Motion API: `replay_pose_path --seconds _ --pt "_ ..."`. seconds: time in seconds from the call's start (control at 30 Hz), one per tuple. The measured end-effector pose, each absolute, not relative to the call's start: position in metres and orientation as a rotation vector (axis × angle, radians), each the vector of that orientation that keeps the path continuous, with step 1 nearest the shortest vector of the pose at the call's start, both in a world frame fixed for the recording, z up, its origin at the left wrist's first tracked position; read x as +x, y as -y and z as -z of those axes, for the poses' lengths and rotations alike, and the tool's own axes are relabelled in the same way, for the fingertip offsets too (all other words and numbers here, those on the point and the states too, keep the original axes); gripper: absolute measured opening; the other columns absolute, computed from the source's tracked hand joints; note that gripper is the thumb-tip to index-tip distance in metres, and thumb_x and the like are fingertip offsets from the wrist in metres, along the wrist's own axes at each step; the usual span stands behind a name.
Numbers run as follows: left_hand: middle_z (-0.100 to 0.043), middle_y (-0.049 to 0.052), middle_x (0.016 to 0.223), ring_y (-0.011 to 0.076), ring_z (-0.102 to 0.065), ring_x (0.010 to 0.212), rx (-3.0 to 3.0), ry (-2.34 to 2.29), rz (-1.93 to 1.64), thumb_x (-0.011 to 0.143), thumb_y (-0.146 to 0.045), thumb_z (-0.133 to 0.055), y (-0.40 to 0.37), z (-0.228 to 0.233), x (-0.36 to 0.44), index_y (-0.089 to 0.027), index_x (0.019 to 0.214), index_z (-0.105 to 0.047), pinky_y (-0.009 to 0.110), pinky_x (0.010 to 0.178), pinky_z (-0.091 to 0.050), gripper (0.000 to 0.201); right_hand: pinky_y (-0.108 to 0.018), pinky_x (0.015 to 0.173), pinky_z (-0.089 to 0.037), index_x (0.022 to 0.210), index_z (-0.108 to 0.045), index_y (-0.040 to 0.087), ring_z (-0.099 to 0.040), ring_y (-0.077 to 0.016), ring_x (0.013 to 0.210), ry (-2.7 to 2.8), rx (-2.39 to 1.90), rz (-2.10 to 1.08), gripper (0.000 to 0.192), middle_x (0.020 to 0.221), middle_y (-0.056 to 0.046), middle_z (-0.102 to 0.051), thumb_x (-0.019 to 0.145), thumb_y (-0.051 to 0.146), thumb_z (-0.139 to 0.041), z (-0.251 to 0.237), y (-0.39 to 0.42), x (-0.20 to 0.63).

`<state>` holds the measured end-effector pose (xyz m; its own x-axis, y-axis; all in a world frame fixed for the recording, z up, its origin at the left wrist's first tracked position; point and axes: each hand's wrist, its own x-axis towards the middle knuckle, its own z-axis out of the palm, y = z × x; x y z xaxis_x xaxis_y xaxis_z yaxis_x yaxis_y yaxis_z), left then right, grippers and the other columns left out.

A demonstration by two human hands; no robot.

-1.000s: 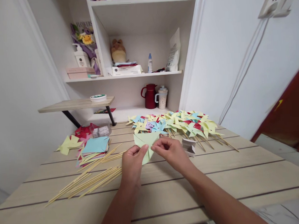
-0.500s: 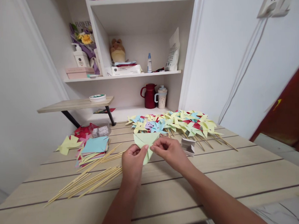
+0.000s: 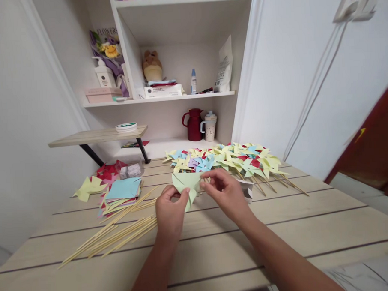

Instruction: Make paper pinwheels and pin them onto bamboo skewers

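Pale green paper (image 3: pixel 186 180) is gripped by the left hand (image 3: pixel 169 208) over the bench's (image 3: pixel 313 217) middle; its right corner is met by the right hand (image 3: pixel 226 194), whose grip cannot be told. Pinwheels (image 3: pixel 226 158) are massed along the far edge; open room is found toward the right edge.

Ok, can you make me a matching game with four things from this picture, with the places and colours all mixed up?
Things:
1. Pale green paper
2. Dark red jug
3. Paper stack
4. Pinwheel pile

Where or what:
A. Beside a speckled cup
B. Across the back of the table, mostly towards the right
C. Held between the left hand's thumb and fingers
D. Has a light blue sheet on top

Right pairs: 1-C, 2-A, 3-D, 4-B
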<state>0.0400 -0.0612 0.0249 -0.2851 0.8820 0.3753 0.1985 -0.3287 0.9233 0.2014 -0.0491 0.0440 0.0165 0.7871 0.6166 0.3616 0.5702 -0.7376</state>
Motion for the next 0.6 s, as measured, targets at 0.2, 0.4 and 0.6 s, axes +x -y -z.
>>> replay_pose_path --seconds 0.2,0.4,0.6 --pt "-0.07 0.001 0.079 0.0189 -0.064 0.077 2.047 -1.56 -1.759 0.082 -0.025 -0.065 0.0626 -0.0256 0.0361 -0.021 0.07 -0.07 0.035 0.083 -0.043 0.013 -0.049 0.103 -0.039 0.124 -0.064 0.029 -0.046 -0.031 0.125 1.78 -0.909 0.075 0.044 0.134 -0.011 -0.047 0.082 0.032 -0.074 -0.0456 0.0506 0.2112" --pt "-0.072 0.001 0.082 0.0185 -0.065 0.079 2.567 -1.539 -1.755 0.085 -0.014 -0.059 0.0638 -0.0224 0.0381 -0.024 0.083 -0.07 0.041 0.095 -0.036 0.015 -0.048 0.104 -0.034 0.105 -0.072 0.031 -0.046 -0.0298 0.128 1.976 -0.91 0.154 0.021 0.135 -0.005 -0.058 0.085 0.025 -0.071 -0.0412 0.0503 0.2091" --pt "-0.071 0.0 0.081 0.0177 -0.065 0.079 2.722 -1.551 -1.666 0.083 -0.006 -0.053 0.068 -0.0277 0.0383 -0.025 0.089 -0.069 0.043 0.099 -0.033 0.025 -0.046 0.098 -0.035 0.086 -0.073 0.028 -0.054 -0.0271 0.116 1.996 -0.912 0.12 0.013 0.122 -0.003 -0.068 0.085 0.016 -0.068 -0.0432 0.0494 0.2084"
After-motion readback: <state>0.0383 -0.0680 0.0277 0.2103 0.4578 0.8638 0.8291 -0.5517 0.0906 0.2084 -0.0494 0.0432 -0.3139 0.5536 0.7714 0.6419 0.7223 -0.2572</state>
